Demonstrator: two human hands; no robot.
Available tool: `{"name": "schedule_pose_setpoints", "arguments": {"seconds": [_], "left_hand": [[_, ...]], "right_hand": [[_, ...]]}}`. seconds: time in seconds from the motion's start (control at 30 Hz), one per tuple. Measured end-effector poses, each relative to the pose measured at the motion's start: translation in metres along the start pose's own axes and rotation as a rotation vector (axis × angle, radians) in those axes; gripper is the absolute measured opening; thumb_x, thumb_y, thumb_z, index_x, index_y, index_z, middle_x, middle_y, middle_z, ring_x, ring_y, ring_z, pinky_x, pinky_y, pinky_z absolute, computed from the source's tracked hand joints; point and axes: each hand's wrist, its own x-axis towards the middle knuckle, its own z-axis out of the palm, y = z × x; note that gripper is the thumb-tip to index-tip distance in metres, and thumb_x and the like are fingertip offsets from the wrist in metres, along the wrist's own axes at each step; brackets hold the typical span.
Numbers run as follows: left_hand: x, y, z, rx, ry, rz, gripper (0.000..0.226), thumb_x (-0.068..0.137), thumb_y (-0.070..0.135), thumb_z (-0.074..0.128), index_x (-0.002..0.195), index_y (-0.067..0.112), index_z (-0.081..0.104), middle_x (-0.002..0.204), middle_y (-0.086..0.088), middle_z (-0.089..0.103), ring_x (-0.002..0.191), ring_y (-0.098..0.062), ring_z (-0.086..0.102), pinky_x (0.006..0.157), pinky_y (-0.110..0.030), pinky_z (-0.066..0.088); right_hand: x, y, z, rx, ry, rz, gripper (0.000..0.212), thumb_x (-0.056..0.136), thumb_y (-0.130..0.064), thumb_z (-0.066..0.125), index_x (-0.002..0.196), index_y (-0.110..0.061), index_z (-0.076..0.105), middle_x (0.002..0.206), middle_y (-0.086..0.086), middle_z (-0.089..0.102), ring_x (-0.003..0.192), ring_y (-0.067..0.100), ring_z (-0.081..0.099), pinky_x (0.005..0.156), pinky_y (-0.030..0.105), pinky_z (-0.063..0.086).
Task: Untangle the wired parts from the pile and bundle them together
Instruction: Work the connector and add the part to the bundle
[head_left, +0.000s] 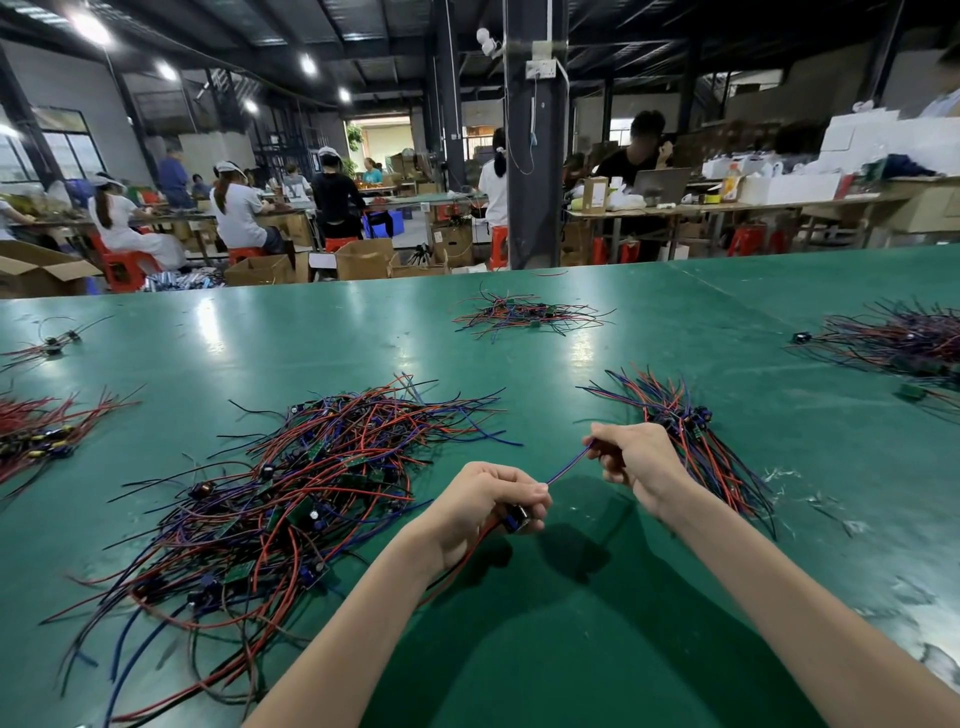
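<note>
A big tangled pile of red, blue and black wired parts (291, 483) with small green boards lies on the green table (545, 649), left of centre. My left hand (485, 506) grips one wired part (517, 518); its red wires trail down past my wrist. A blue wire (567, 464) runs taut from that part up to my right hand (636, 457), which pinches its far end. Just behind my right hand lies a straightened bundle of wired parts (691, 436), its wires fanning toward the near right.
Other wire heaps lie at the far centre (530, 314), far right (904, 340) and left edge (36, 434). Beyond the table's far edge, people sit at benches among cardboard boxes (363, 257) and red stools. A dark pillar (535, 135) stands behind.
</note>
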Motion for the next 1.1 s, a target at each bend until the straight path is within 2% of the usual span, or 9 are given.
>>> {"name": "schedule_pose_setpoints", "arguments": {"seconds": [0.23, 0.37, 0.43, 0.53, 0.63, 0.77, 0.87, 0.97, 1.1], "left_hand": [[-0.001, 0.001, -0.002, 0.04, -0.049, -0.012, 0.02, 0.085, -0.003, 0.06, 0.067, 0.002, 0.066, 0.058, -0.007, 0.063, 0.053, -0.017, 0.061, 0.06, -0.022, 0.054], [0.0, -0.001, -0.003, 0.049, -0.05, -0.005, 0.022, 0.084, 0.002, 0.064, 0.063, 0.007, 0.069, 0.061, -0.007, 0.064, 0.055, -0.017, 0.06, 0.065, -0.026, 0.051], [0.0, -0.001, -0.003, 0.008, -0.004, 0.027, 0.017, 0.079, 0.009, 0.068, 0.063, 0.01, 0.071, 0.063, -0.007, 0.065, 0.055, -0.017, 0.058, 0.068, -0.028, 0.048], [0.004, 0.0, -0.005, -0.106, 0.116, 0.076, 0.012, 0.071, 0.019, 0.072, 0.062, 0.012, 0.073, 0.066, -0.004, 0.067, 0.055, -0.014, 0.057, 0.069, -0.027, 0.048], [0.008, 0.001, -0.011, -0.176, 0.268, 0.11, 0.013, 0.075, 0.021, 0.073, 0.064, 0.013, 0.073, 0.069, -0.002, 0.069, 0.056, -0.012, 0.057, 0.063, -0.023, 0.049], [0.009, 0.001, -0.015, -0.258, 0.377, 0.163, 0.008, 0.081, 0.018, 0.072, 0.077, 0.011, 0.07, 0.071, -0.001, 0.07, 0.054, -0.009, 0.059, 0.051, -0.018, 0.049], [0.01, 0.0, -0.013, -0.286, 0.394, 0.189, 0.008, 0.081, 0.016, 0.071, 0.08, 0.008, 0.07, 0.072, -0.002, 0.07, 0.053, -0.011, 0.059, 0.05, -0.022, 0.05], [0.011, -0.002, -0.012, -0.278, 0.433, 0.19, 0.006, 0.081, 0.016, 0.072, 0.081, 0.011, 0.07, 0.072, 0.0, 0.071, 0.054, -0.006, 0.059, 0.048, -0.019, 0.048], [0.013, -0.002, -0.014, -0.291, 0.474, 0.196, 0.005, 0.081, 0.016, 0.072, 0.082, 0.011, 0.07, 0.072, 0.0, 0.071, 0.056, -0.005, 0.061, 0.05, -0.017, 0.048]], "right_hand": [[-0.001, 0.003, 0.0, -0.016, 0.0, 0.003, 0.03, 0.093, -0.005, 0.054, 0.065, 0.001, 0.062, 0.045, 0.004, 0.057, 0.033, 0.004, 0.038, 0.035, 0.016, 0.025], [-0.007, 0.005, 0.005, 0.031, 0.003, 0.005, 0.032, 0.097, -0.015, 0.052, 0.068, -0.003, 0.06, 0.053, 0.006, 0.056, 0.034, 0.005, 0.037, 0.035, 0.016, 0.026], [-0.013, 0.004, 0.01, 0.033, -0.014, 0.016, 0.037, 0.099, -0.028, 0.048, 0.075, -0.003, 0.06, 0.055, 0.006, 0.059, 0.036, 0.007, 0.038, 0.036, 0.018, 0.028], [-0.028, 0.004, 0.02, -0.035, -0.101, 0.061, 0.054, 0.097, -0.05, 0.038, 0.087, -0.002, 0.062, 0.062, 0.007, 0.066, 0.043, 0.011, 0.04, 0.043, 0.022, 0.03], [-0.044, 0.007, 0.036, -0.076, -0.247, 0.116, 0.059, 0.094, -0.057, 0.035, 0.09, -0.005, 0.063, 0.07, 0.008, 0.069, 0.045, 0.012, 0.042, 0.043, 0.022, 0.029], [-0.06, 0.009, 0.051, -0.042, -0.413, 0.209, 0.044, 0.091, -0.049, 0.049, 0.091, -0.008, 0.063, 0.075, 0.008, 0.071, 0.046, 0.01, 0.048, 0.042, 0.019, 0.033], [-0.067, 0.011, 0.051, 0.001, -0.49, 0.177, 0.028, 0.083, -0.031, 0.064, 0.091, -0.005, 0.066, 0.073, 0.008, 0.069, 0.045, 0.008, 0.048, 0.04, 0.016, 0.033], [-0.068, 0.012, 0.049, 0.023, -0.51, 0.161, 0.012, 0.082, -0.016, 0.068, 0.083, -0.004, 0.065, 0.069, 0.006, 0.067, 0.044, 0.007, 0.044, 0.04, 0.015, 0.031], [-0.069, 0.013, 0.05, 0.025, -0.519, 0.181, 0.006, 0.082, -0.012, 0.069, 0.083, -0.008, 0.066, 0.073, 0.004, 0.068, 0.046, 0.007, 0.044, 0.039, 0.014, 0.032]]}}
